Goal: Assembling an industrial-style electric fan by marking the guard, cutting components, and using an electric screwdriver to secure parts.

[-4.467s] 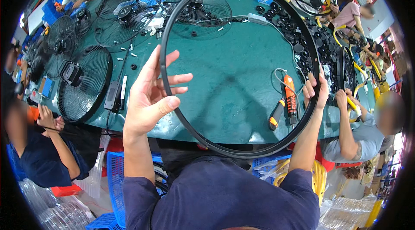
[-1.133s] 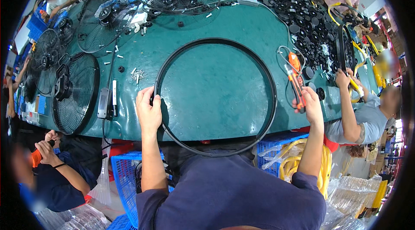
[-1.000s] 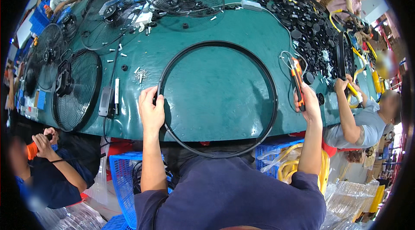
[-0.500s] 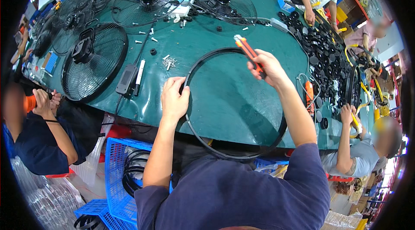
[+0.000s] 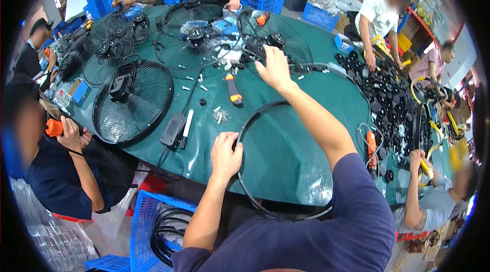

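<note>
A thin black hoop (image 5: 265, 108) lies at the table's near edge, its lower part reaching over toward my body. My left hand (image 5: 226, 155) grips the hoop's left side, thumb and fingers around the rim. Stretched forward past the hoop, my right hand (image 5: 276, 69) has its fingers apart, and I see nothing held in it. It is close to a fan grille (image 5: 293, 50) and a heap of small black parts. An orange and black utility knife (image 5: 234, 90) lies on the table left of my right hand. Beside it is a small pile of screws (image 5: 220, 115).
An upright fan grille (image 5: 153, 88), a black adapter box (image 5: 173, 130) and a white marker (image 5: 188, 123) sit to the left. Many black caps (image 5: 357, 83) and an orange power tool (image 5: 371, 148) lie at right. Co-workers surround the green table (image 5: 306, 154). A blue crate (image 5: 140, 231) stands below.
My right hand has let go of the utility knife, which now lies on the table, and has reached farther forward. My left hand stays on the hoop. The view has tilted up.
</note>
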A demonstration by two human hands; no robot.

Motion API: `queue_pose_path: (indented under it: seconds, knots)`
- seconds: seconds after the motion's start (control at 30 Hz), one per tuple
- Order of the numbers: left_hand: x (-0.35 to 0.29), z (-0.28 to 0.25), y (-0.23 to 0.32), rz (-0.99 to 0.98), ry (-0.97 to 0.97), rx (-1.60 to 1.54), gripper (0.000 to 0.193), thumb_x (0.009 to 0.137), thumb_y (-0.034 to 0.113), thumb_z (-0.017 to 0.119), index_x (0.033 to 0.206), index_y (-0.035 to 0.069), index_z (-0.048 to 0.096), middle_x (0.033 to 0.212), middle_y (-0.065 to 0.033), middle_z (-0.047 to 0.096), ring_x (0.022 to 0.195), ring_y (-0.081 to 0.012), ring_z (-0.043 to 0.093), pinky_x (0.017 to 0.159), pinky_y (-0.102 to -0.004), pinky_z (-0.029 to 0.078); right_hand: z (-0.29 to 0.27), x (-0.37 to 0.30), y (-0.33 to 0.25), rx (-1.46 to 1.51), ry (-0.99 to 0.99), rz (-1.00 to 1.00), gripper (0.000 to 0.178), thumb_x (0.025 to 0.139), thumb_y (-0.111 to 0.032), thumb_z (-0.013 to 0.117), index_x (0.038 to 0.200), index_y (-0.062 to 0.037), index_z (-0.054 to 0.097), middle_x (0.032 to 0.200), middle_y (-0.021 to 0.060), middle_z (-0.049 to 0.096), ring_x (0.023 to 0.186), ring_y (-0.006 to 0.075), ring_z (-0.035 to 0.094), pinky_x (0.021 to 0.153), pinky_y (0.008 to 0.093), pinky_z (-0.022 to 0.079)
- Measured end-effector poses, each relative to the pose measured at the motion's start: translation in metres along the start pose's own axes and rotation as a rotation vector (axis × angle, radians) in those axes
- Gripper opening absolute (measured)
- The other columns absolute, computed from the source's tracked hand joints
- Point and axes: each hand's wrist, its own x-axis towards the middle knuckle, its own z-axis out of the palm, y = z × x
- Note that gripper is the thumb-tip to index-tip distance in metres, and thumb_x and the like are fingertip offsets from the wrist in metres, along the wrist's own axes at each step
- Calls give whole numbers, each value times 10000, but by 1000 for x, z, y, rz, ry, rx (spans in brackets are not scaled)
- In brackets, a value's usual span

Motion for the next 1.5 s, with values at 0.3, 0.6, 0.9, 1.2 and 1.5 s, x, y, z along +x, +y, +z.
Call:
queue_pose_path:
  seconds: [0.3, 0.6, 0.9, 1.2, 1.5]
  knots:
    - [5, 1, 9, -39, 9, -30, 282, 839, 130, 704, 1097, 20, 727, 1104, -119, 682, 1069, -320, 646, 940, -416, 511, 21, -4, 97, 97, -208, 9, 347, 962, -375, 677, 1000, -31, 702, 1006, 182, 671, 998, 370, 652, 867, 463, 521]
    - [3, 2, 3, -10, 18, -4, 277, 838, 140, 698, 1088, 25, 728, 1114, -108, 679, 1066, -322, 643, 945, -429, 511, -68, 19, 143, 449, 128, 216, 331, 1028, -367, 631, 945, -73, 760, 872, 80, 754, 790, 192, 694, 707, 353, 514]
    - [5, 4, 1, -39, 13, 12, 273, 836, 146, 701, 1084, 37, 735, 1114, -106, 689, 1058, -318, 652, 934, -426, 524, -238, -6, 150, 1094, 401, 594, 344, 1068, -326, 594, 965, -28, 732, 900, 65, 756, 771, 135, 696, 704, 263, 546]
    - [34, -3, 14, -116, -10, -429, 580, 932, 268, 750, 1406, -14, 569, 1320, -178, 631, 1195, -269, 631, 983, -393, 512, -398, -88, 86, 1524, 454, 518, 317, 1057, -370, 590, 943, -85, 669, 905, 12, 680, 779, 144, 603, 678, 263, 503]
    - [81, -68, 100, 180, -605, -1685, 1405, 588, 885, 718, 1588, 6, 269, 1543, -315, 429, 1412, -451, 467, 1136, -627, 410, -446, -156, 33, 1537, 407, 851, 327, 1102, -371, 471, 984, -122, 646, 845, -20, 631, 767, 137, 611, 626, 292, 479]
